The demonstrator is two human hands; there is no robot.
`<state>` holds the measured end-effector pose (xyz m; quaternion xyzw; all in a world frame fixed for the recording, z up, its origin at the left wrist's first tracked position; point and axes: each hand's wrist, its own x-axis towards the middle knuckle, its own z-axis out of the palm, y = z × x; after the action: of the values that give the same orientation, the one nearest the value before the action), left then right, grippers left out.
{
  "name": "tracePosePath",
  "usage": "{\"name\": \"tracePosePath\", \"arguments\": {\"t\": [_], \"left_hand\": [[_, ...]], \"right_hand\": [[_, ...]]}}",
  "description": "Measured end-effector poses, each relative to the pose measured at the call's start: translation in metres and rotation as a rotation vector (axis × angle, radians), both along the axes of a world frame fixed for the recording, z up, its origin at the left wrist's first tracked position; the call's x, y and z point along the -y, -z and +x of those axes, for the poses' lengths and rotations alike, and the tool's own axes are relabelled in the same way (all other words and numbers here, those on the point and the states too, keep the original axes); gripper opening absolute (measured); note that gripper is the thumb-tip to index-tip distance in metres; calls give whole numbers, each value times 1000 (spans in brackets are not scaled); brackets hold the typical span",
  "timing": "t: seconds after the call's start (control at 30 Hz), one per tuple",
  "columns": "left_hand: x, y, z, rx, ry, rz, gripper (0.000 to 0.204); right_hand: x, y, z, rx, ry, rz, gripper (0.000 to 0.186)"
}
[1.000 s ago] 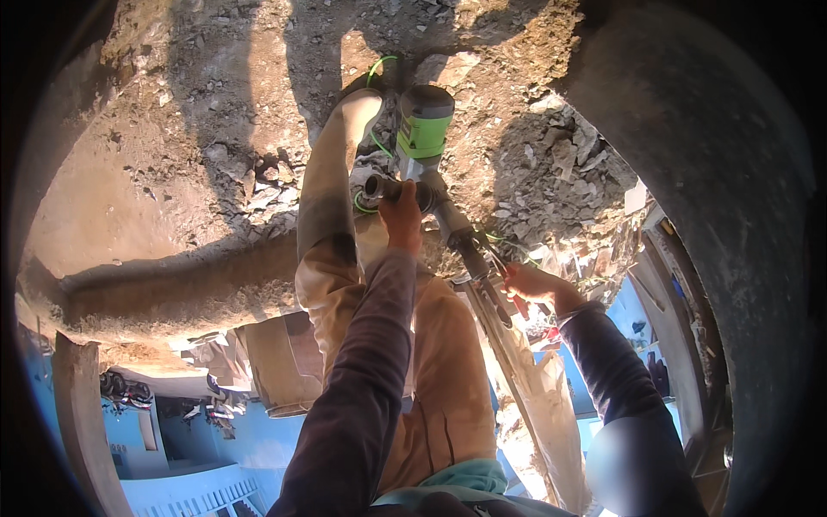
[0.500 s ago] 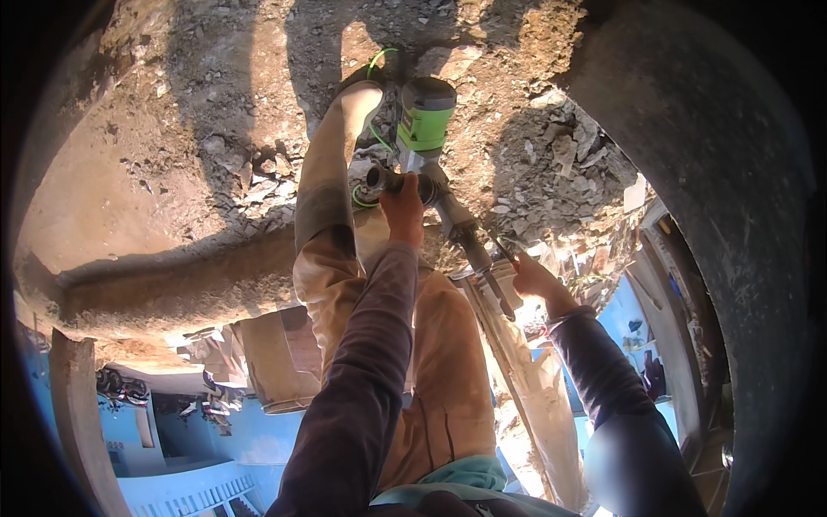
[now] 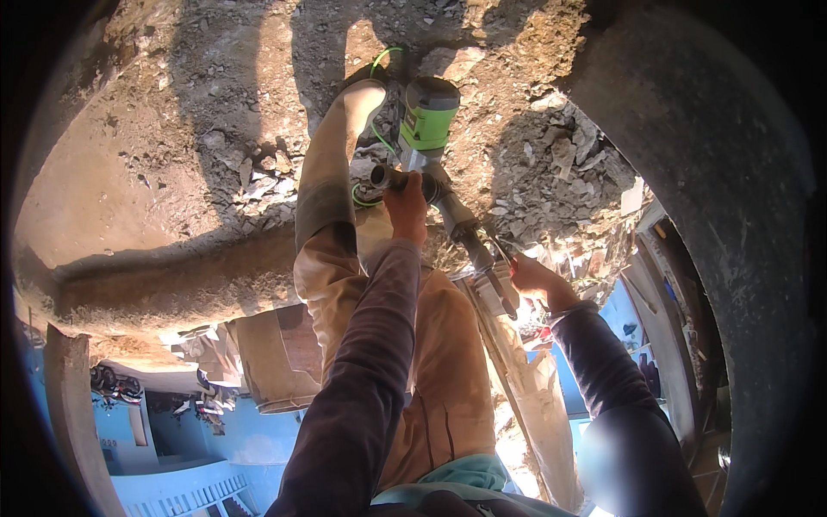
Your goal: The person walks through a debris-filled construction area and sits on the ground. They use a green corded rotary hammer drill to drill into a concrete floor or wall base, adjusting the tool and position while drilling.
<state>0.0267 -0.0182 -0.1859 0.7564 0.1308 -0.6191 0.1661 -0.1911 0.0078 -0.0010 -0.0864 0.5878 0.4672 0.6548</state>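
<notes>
A green, black and grey demolition hammer [image 3: 431, 127] lies slanted across my lap edge, its motor end on the rubble and its chisel [image 3: 497, 291] toward the lower right. My left hand [image 3: 406, 207] is closed round its dark side handle [image 3: 382, 178]. Beside the chisel and nose, my right hand [image 3: 536, 279] is closed on a thin metal rod [image 3: 501, 251]. The rod's far end reaches the hammer's nose. Its kind is too small to tell. Behind the handle runs a bright green cord [image 3: 380, 138].
Broken stone and plaster [image 3: 564, 151] cover the ledge. A curved dark wall [image 3: 689, 155] rises on the right. Below the ledge's edge [image 3: 172, 302], a lower level shows with blue walls [image 3: 250, 435] and a wooden beam [image 3: 551, 431].
My right hand has shifted slightly with the thin rod, whose visible length has changed near the nose. The left hand keeps its hold on the side handle, and the hammer is almost still.
</notes>
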Motion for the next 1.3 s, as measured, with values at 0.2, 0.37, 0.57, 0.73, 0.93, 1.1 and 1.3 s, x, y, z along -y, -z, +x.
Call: {"name": "tracePosePath", "arguments": {"t": [0.2,0.37,0.57,0.73,0.93,1.1,1.3], "left_hand": [[-10,9,2,-21,40,-5,25],[-21,17,1,-22,40,-23,25],[-19,16,1,-6,69,-23,26],[-15,11,1,-43,47,-21,28],[-2,2,0,10,33,31,26],[-3,3,0,6,39,33,27],[-6,4,-1,-4,-27,13,27]], "right_hand": [[-10,4,-9,-5,-92,-44,34],[-4,1,-11,64,-62,-72,37],[15,4,2,27,-163,13,36],[3,7,0,-24,-164,-62,40],[3,-1,6,-12,-233,-119,40],[17,-9,20,-57,-291,-138,45],[77,-29,60,26,-354,-41,63]]}}
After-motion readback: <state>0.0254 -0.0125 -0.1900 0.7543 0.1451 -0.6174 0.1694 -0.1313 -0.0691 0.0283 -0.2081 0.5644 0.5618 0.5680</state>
